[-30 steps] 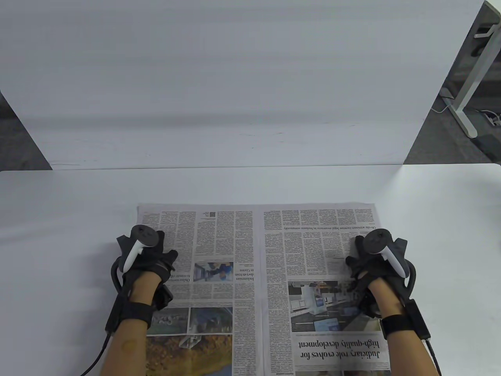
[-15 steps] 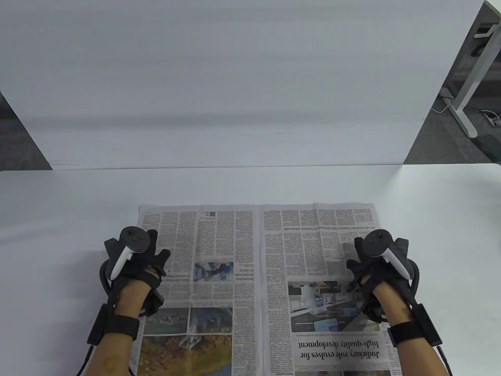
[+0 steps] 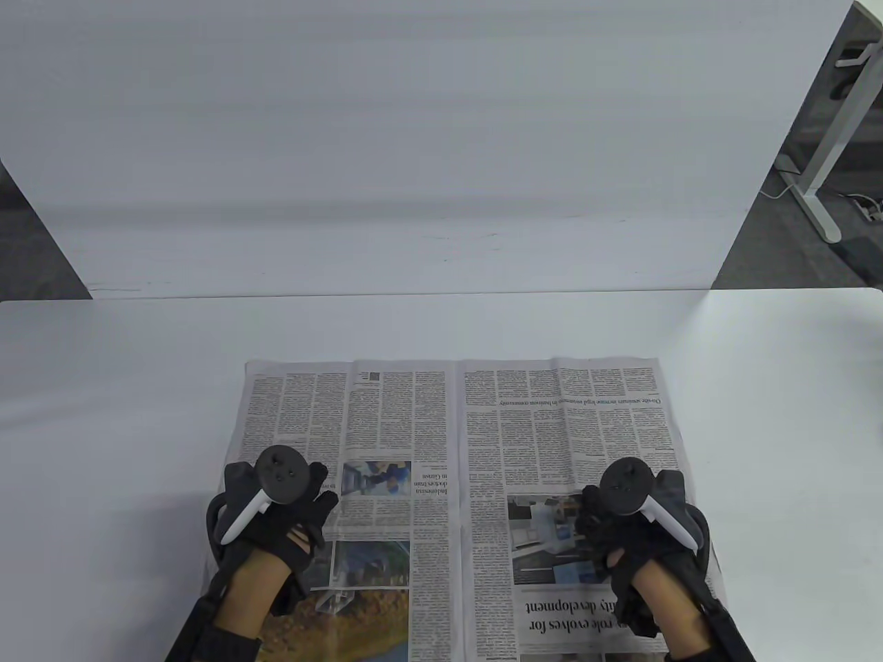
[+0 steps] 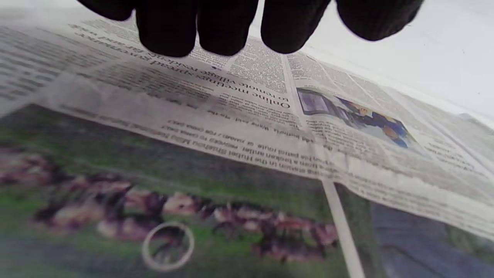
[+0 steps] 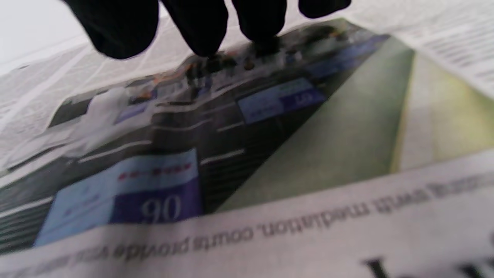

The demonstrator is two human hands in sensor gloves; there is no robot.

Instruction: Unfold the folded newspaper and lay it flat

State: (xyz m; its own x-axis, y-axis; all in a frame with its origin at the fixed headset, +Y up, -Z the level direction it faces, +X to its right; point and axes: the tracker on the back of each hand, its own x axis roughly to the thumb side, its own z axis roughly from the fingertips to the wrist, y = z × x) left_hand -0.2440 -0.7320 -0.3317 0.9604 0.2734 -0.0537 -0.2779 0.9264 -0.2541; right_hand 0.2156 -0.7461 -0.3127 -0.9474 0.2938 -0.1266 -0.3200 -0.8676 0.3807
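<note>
The newspaper [image 3: 455, 441] lies opened out on the white table, with a centre fold line running front to back and its near end cut off by the view's bottom edge. My left hand [image 3: 303, 510] is over the left page, fingers spread and holding nothing. My right hand [image 3: 600, 524] is over the right page's photo, also empty. In the left wrist view the gloved fingers [image 4: 227, 27] hang just above the page [image 4: 247, 146]. In the right wrist view the fingertips [image 5: 197, 23] are at or just over the printed photo [image 5: 270, 154]; I cannot tell whether they touch it.
The white table [image 3: 124, 386] extends on both sides of and beyond the paper. A white backboard [image 3: 414, 172] stands behind the table's far edge. A desk leg [image 3: 821, 165] stands on the floor at the far right.
Both hands have slid back along the paper toward the near edge. The left hand also moved in from the paper's left edge onto the page. The newspaper has stayed in place.
</note>
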